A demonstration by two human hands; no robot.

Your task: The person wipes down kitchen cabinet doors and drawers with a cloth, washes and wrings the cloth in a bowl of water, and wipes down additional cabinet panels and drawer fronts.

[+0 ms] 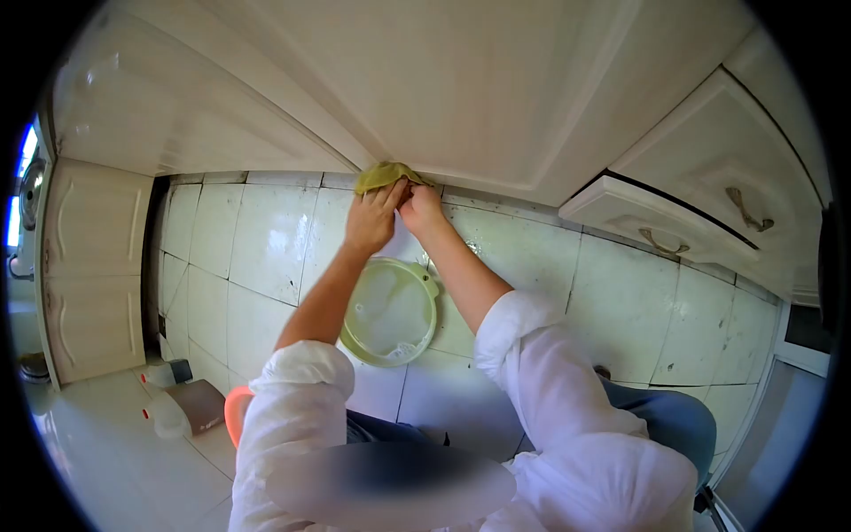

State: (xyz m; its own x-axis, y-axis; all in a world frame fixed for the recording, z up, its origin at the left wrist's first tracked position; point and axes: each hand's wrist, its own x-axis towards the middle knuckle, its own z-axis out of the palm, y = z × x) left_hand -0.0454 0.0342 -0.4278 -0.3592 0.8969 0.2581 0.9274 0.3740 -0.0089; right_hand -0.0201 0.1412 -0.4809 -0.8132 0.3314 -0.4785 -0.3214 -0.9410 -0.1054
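Observation:
A yellow-green cloth [386, 175] is pressed against the lower edge of a cream cabinet door [496, 97]. My left hand [370, 216] lies over the cloth with its fingers stretched onto it. Beside it, my right hand [420, 211] has its fingers closed at the cloth's near edge, partly hidden under the folds. Just below both hands, a pale green basin [433, 306] holds cloudy, soapy water with some foam.
White floor tiles [266, 230] look wet in places. An open drawer [660, 226] juts out at the right. Large plastic jugs [195, 403] stand at lower left, near an orange-red rim [235, 412]. More cabinets [96, 266] line the left side.

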